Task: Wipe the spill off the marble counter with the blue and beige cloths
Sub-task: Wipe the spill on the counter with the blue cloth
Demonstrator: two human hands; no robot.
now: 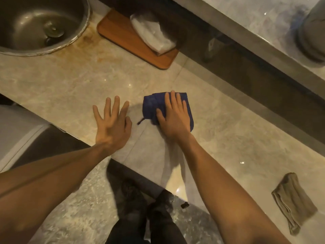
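Observation:
A bunched blue cloth (151, 106) lies on the beige marble counter (237, 131) near the middle of the view. My right hand (174, 117) presses flat on top of it, fingers spread over the cloth. My left hand (112, 122) rests to the left of the cloth, palm down on the counter, fingers apart and holding nothing. A folded beige cloth (293, 203) sits alone on the counter at the lower right, well away from both hands. I cannot make out a distinct wet spill; the stone around the cloth only looks glossy.
A round steel sink (22, 23) is set into the counter at the top left, with rusty staining around its rim. A wooden board (121, 36) carrying a clear plastic bag (153, 34) lies behind. The counter's front edge runs diagonally near my left wrist.

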